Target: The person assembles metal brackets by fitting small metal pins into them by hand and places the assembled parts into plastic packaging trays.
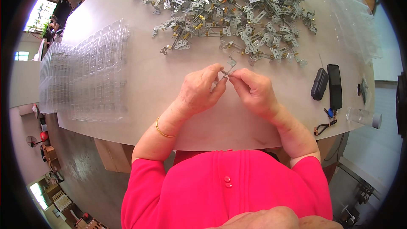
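Between both hands, just in front of a large heap of metal brackets (254, 17), I hold a small silvery metal bracket (231, 62). My left hand (200, 88) pinches its near end between thumb and forefinger. My right hand (255, 92) grips it from the other side, with thumb and fingertips pressed together. The fingertips of the two hands nearly meet and partly hide the piece. Its flat plate with a hole points away from me, toward the heap. Some brackets in the heap carry brass-coloured parts.
Stacked clear plastic trays (97, 68) stand at the left of the table (169, 129). More clear plastic sheets (347, 17) lie at the far right. Nearer on the right are a black phone (335, 87), a dark case (319, 84), a key strap (324, 127) and a clear bottle (362, 117).
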The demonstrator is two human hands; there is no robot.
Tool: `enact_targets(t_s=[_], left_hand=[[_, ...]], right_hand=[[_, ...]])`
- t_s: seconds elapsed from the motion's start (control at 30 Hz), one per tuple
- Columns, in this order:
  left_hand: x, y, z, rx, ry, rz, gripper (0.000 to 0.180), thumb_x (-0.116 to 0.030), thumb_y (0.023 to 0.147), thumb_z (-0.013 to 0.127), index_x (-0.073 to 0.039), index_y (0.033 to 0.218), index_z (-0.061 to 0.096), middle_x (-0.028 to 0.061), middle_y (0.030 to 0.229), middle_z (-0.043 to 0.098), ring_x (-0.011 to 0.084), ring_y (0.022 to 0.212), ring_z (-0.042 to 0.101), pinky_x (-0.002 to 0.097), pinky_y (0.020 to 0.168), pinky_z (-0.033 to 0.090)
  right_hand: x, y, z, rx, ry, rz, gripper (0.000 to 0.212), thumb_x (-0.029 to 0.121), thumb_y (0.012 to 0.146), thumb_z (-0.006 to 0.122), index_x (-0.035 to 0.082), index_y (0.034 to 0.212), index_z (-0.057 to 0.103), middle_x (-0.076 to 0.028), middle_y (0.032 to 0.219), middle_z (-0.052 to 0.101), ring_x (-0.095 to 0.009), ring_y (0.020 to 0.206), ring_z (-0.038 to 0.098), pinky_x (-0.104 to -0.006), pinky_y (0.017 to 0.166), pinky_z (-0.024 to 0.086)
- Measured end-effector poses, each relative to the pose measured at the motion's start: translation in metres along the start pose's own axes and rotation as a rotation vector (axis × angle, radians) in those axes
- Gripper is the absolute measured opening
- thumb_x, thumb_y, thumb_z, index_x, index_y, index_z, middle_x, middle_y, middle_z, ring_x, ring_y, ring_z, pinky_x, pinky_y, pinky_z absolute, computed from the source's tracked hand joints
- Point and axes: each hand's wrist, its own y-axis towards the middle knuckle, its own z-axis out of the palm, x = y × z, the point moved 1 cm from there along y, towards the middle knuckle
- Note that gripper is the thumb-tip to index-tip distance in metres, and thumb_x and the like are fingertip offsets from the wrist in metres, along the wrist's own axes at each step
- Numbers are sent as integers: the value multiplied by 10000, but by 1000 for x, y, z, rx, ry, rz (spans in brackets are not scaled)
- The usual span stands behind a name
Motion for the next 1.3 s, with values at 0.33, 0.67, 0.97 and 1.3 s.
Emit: enact_targets(t_s=[0.33, 0.67, 0.97, 1.3], left_hand=[[1, 4, -12, -71, -58, -208, 145, -67, 869, 664, 26, 979, 647, 76, 689, 581, 119, 572, 539, 276, 530, 443], [3, 8, -17, 130, -219, -673, 274, -198, 880, 727, 38, 956, 609, 9, 643, 580, 58, 587, 525, 275, 509, 435], [8, -1, -7, -148, 208, -186, 252, -183, 842, 733, -25, 885, 541, 146, 730, 590, 337, 601, 600, 439, 553, 477], [-2, 0, -30, -240, 274, -173, 196, -142, 787, 734, -42, 827, 570, 122, 819, 567, 329, 826, 573, 427, 769, 458]], right_hand=[[-5, -1, -2, -18, 24, 188, 37, 59, 925, 669, 40, 953, 655, -74, 677, 630, -160, 568, 573, -308, 540, 449], [-23, -2, 10, 0, 100, 143, 65, 100, 946, 663, 42, 975, 656, -54, 673, 620, -106, 586, 543, -282, 554, 447], [-23, 1, 12, 1, 57, 134, 69, 115, 975, 640, 50, 960, 661, 13, 664, 556, -76, 595, 518, -259, 542, 421], [-31, 1, 9, 33, 301, 256, 87, 151, 1016, 605, 69, 1008, 632, 61, 702, 518, -27, 582, 457, -188, 519, 371]])
